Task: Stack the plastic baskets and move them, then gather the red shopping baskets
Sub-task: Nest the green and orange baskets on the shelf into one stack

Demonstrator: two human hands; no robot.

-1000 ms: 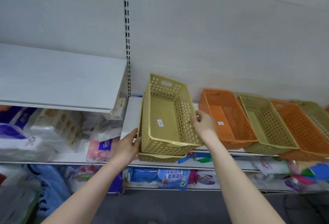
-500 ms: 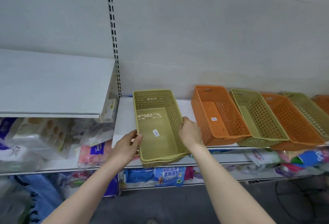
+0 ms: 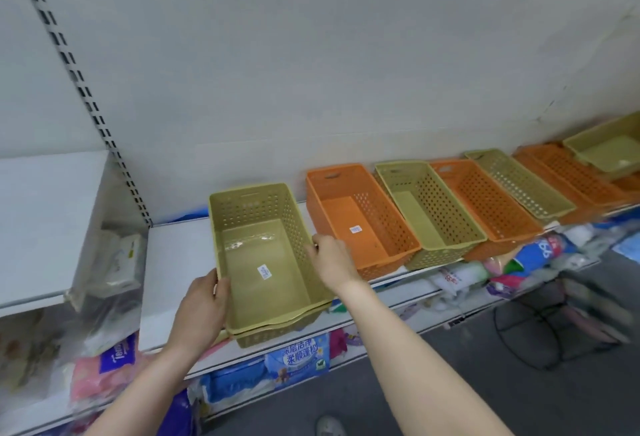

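A green perforated basket (image 3: pixel 266 255) sits nested inside a second green one on the white shelf (image 3: pixel 169 269). My left hand (image 3: pixel 204 304) grips its near left rim. My right hand (image 3: pixel 332 259) holds its right rim. Just to the right stands an orange basket (image 3: pixel 360 217), then a green basket (image 3: pixel 429 207), another orange basket (image 3: pixel 485 200), a further green basket (image 3: pixel 519 182) and orange baskets (image 3: pixel 568 172) in an overlapping row. A shallower green basket (image 3: pixel 606 148) rests at the far right. No red shopping baskets are in view.
A higher white shelf (image 3: pixel 45 220) juts out at the left, with tissue packs (image 3: pixel 117 262) beside it. Packaged goods (image 3: pixel 298 359) fill the shelf below. A black wire stand (image 3: pixel 540 328) is on the grey floor at the right. A shoe (image 3: pixel 329 427) shows at the bottom.
The tilted green basket has come down flat and nested into the one beneath it. The view has swung left and down, showing more of the row to the right.
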